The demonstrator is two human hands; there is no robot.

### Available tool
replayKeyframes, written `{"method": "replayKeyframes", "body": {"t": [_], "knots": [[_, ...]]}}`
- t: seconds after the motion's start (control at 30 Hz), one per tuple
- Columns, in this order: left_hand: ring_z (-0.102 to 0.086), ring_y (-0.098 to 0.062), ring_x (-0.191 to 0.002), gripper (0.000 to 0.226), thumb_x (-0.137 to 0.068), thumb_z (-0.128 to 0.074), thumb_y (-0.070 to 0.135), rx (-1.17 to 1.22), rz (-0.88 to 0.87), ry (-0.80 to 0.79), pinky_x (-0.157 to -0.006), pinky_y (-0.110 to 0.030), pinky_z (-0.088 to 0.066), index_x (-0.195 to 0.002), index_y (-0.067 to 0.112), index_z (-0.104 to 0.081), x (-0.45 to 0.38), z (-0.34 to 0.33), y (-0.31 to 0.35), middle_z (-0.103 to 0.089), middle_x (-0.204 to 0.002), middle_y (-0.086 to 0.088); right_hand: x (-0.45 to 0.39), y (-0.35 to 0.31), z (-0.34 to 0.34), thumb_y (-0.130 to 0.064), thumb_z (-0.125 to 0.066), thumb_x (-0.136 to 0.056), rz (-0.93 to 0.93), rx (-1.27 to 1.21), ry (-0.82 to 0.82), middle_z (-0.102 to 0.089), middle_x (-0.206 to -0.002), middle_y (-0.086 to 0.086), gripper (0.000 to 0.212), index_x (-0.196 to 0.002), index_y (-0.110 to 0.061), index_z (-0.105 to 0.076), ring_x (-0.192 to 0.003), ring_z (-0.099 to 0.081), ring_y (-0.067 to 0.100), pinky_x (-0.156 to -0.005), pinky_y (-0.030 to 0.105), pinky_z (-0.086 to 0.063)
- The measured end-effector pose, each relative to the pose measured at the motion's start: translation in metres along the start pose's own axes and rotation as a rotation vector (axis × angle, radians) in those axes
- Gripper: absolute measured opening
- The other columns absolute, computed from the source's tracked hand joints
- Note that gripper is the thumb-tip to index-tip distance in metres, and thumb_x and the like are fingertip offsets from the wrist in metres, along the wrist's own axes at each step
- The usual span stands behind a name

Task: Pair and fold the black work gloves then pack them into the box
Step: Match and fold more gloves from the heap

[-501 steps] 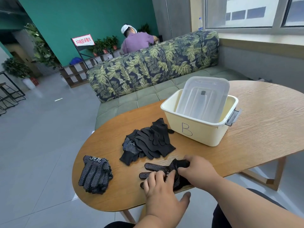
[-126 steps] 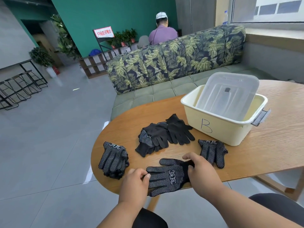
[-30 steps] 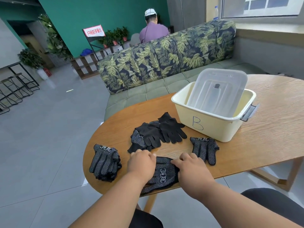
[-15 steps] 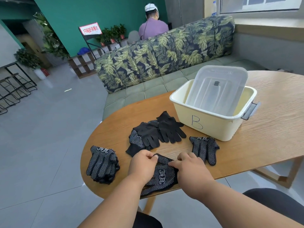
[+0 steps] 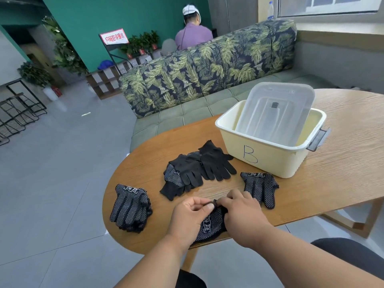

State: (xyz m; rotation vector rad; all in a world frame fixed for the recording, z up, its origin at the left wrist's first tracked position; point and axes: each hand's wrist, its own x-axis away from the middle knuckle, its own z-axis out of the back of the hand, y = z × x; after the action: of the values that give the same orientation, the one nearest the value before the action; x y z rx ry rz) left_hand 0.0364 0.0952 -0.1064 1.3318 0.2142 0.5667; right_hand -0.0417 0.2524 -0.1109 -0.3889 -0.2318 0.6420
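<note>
A folded black dotted glove pair (image 5: 212, 225) lies at the table's near edge. My left hand (image 5: 190, 217) and my right hand (image 5: 243, 215) both pinch its far edge between them. A loose heap of black gloves (image 5: 195, 169) sits in the middle of the table. One folded stack of dotted gloves (image 5: 131, 207) rests at the left, another dotted pair (image 5: 260, 187) lies to the right of my hands. Behind that stands the cream box (image 5: 264, 159) marked "B", with its clear lid (image 5: 276, 113) leaning inside.
The oval wooden table (image 5: 342, 163) extends to the right behind the box. A leaf-patterned sofa (image 5: 207, 73) stands just past the table, and a person (image 5: 192, 32) sits with their back turned beyond it. Grey floor lies to the left.
Over the last second my hands shifted from pressing flat on the glove pair to pinching its far edge together. The view moved slightly; the other gloves and box stayed put.
</note>
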Motion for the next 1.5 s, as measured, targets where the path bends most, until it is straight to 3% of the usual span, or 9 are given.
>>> {"method": "replayKeyframes", "body": {"t": [0.4, 0.53, 0.7, 0.83, 0.97, 1.07, 1.2, 1.33, 1.5], "knots": [[-0.055, -0.002, -0.113, 0.015, -0.094, -0.069, 0.035, -0.495, -0.226, -0.007, -0.103, -0.027, -0.044, -0.102, 0.048, -0.071, 0.015, -0.007, -0.006, -0.055, -0.104, 0.045, -0.003, 0.001, -0.001, -0.033, -0.034, -0.103, -0.051, -0.119, 0.038, -0.049, -0.13, -0.003, 0.042, -0.132, -0.043, -0.062, -0.113, -0.042, 0.023, -0.102, 0.042, -0.039], [-0.048, -0.002, -0.112, 0.024, -0.088, -0.075, 0.032, -0.59, -0.245, 0.043, -0.102, -0.031, -0.041, -0.1, 0.05, -0.065, 0.015, -0.01, -0.009, -0.062, -0.098, 0.031, -0.005, -0.001, -0.007, -0.046, -0.039, -0.104, -0.065, -0.117, 0.09, -0.052, -0.128, -0.006, 0.036, -0.126, -0.043, -0.067, -0.113, -0.044, 0.022, -0.1, 0.039, -0.04], [-0.04, 0.001, -0.103, 0.034, -0.075, -0.075, 0.055, -0.71, -0.316, 0.143, -0.094, -0.028, -0.035, -0.092, 0.039, -0.051, 0.016, -0.006, -0.014, -0.054, -0.093, 0.027, -0.005, 0.0, -0.009, -0.054, -0.052, -0.099, -0.062, -0.067, 0.113, -0.053, -0.128, -0.007, 0.035, -0.128, -0.041, -0.065, -0.116, -0.045, 0.022, -0.101, 0.039, -0.04], [-0.042, -0.005, -0.104, 0.038, -0.067, -0.062, 0.069, -0.774, -0.341, 0.164, -0.093, -0.029, -0.038, -0.088, 0.041, -0.049, 0.031, 0.013, -0.015, -0.05, -0.096, 0.03, -0.001, -0.002, -0.006, -0.051, -0.058, -0.097, -0.042, -0.065, 0.144, -0.055, -0.129, -0.006, 0.037, -0.132, -0.04, -0.061, -0.12, -0.048, 0.022, -0.102, 0.038, -0.041], [-0.042, -0.003, -0.099, 0.027, -0.074, -0.072, 0.061, -0.841, -0.35, 0.23, -0.085, -0.016, -0.033, -0.08, 0.041, -0.054, 0.056, 0.046, -0.023, -0.053, -0.091, 0.027, 0.001, -0.005, -0.003, -0.04, -0.06, -0.1, 0.041, -0.063, 0.175, -0.054, -0.13, -0.008, 0.04, -0.138, -0.049, -0.055, -0.124, -0.046, 0.019, -0.105, 0.038, -0.039], [-0.042, 0.001, -0.102, 0.022, -0.081, -0.074, 0.053, -0.854, -0.261, 0.17, -0.089, -0.01, -0.033, -0.098, 0.044, -0.063, 0.075, 0.068, -0.033, -0.052, -0.099, 0.027, 0.002, -0.006, -0.004, -0.034, -0.053, -0.104, 0.079, -0.026, 0.135, -0.053, -0.13, -0.011, 0.034, -0.133, -0.05, -0.063, -0.124, -0.045, 0.017, -0.104, 0.036, -0.036], [-0.043, 0.001, -0.109, 0.038, -0.084, -0.07, 0.052, -0.846, -0.186, 0.068, -0.1, -0.022, -0.044, -0.121, 0.043, -0.067, 0.087, 0.079, -0.038, -0.049, -0.103, 0.025, 0.003, -0.008, -0.005, -0.037, -0.047, -0.106, 0.068, 0.011, 0.147, -0.055, -0.127, -0.014, 0.032, -0.124, -0.052, -0.069, -0.119, -0.045, 0.016, -0.099, 0.035, -0.035], [-0.043, -0.002, -0.105, 0.032, -0.087, -0.07, 0.05, -0.904, -0.219, 0.079, -0.095, -0.022, -0.045, -0.118, 0.042, -0.067, 0.085, 0.076, -0.035, -0.048, -0.101, 0.023, 0.012, -0.017, -0.004, -0.058, -0.043, -0.098, 0.047, 0.008, 0.161, -0.054, -0.128, -0.013, 0.038, -0.122, -0.045, -0.069, -0.121, -0.043, 0.017, -0.103, 0.039, -0.03], [-0.046, -0.002, -0.102, 0.013, -0.092, -0.068, 0.044, -0.885, -0.248, 0.09, -0.09, -0.019, -0.041, -0.103, 0.039, -0.072, 0.082, 0.077, -0.034, -0.052, -0.097, 0.021, 0.022, -0.028, -0.009, -0.093, -0.035, -0.073, 0.045, 0.161, 0.129, -0.05, -0.124, -0.008, 0.076, -0.122, -0.039, -0.058, -0.121, -0.044, 0.022, -0.107, 0.043, -0.031]]}}
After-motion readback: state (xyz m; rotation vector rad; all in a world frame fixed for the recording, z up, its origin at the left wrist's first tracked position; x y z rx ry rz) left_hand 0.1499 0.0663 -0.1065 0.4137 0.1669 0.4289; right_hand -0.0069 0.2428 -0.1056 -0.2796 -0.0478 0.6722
